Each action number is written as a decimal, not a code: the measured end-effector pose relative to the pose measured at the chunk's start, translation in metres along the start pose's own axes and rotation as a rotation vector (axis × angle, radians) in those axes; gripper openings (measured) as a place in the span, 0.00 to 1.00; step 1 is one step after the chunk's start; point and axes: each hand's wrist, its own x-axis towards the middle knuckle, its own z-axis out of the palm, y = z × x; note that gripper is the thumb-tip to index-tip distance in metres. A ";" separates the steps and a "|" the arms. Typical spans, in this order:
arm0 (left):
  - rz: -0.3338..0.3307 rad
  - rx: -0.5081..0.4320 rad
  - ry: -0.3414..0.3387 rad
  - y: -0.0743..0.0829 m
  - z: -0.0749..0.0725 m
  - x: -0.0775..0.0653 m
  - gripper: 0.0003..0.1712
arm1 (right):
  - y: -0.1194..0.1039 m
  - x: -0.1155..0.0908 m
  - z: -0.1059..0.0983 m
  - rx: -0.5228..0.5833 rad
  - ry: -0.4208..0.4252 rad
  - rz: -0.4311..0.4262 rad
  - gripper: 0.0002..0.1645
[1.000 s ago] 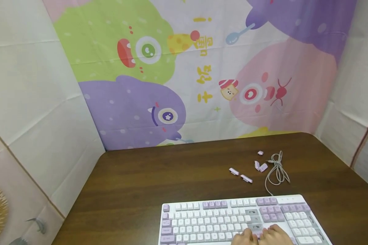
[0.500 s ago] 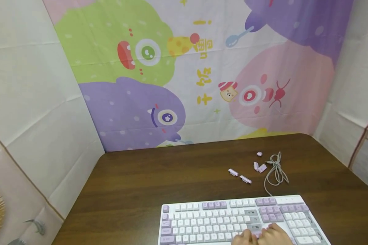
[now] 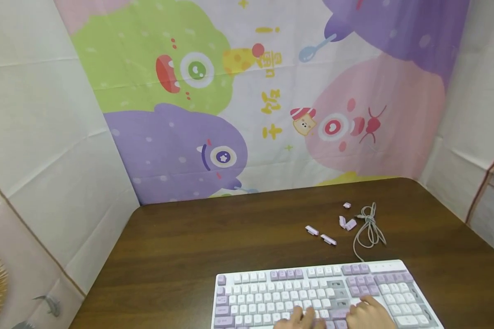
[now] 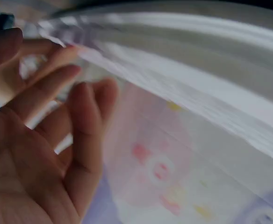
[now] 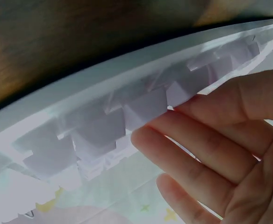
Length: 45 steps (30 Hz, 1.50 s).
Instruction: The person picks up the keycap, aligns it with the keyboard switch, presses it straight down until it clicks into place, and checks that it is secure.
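A white and purple keyboard [image 3: 280, 297] lies at the near edge of the head view. My left hand [image 3: 298, 320] is over its lower white keys, fingers loosely bent and holding nothing in the left wrist view. My right hand [image 3: 369, 315] touches the keyboard below the purple navigation keys. In the right wrist view its fingers [image 5: 197, 140] reach to pale keycaps [image 5: 146, 109] along the edge. A long purple keycap [image 3: 338, 314] shows between the hands. Above it, grey slots [image 3: 338, 303] without keycaps are visible, with more on the number pad's right side.
Several loose light purple keycaps [image 3: 328, 240] lie on the brown table [image 3: 181, 246] behind the keyboard. To their right sits a bundled grey cable [image 3: 370, 228]. A cartoon-printed cloth [image 3: 271, 173] hangs behind the table, with pale cloth at both sides.
My left hand has moved left, away from the right hand, onto the white keys, uncovering the purple keycap between them. The right hand stays almost in place.
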 end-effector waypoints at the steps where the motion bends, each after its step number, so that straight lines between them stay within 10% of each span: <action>1: -0.059 0.034 0.002 -0.008 -0.003 -0.007 0.23 | 0.000 0.001 0.000 0.001 0.003 0.003 0.17; 6: -0.314 0.200 0.046 -0.052 -0.011 -0.050 0.31 | 0.003 0.005 -0.002 0.000 0.013 0.019 0.16; 14: -0.660 0.113 -0.227 -0.079 -0.025 -0.094 0.30 | 0.000 0.008 -0.004 0.029 -0.047 0.084 0.12; 30: -0.841 -0.076 -0.427 -0.081 -0.028 -0.091 0.28 | 0.023 0.020 -0.015 0.191 -0.147 0.171 0.18; 35: -0.879 -0.115 -0.477 -0.081 -0.030 -0.089 0.28 | 0.051 0.046 -0.017 0.242 -0.335 0.311 0.15; 45: -0.930 -0.196 -0.553 -0.083 -0.033 -0.087 0.22 | 0.103 0.073 0.046 0.308 -0.558 0.479 0.09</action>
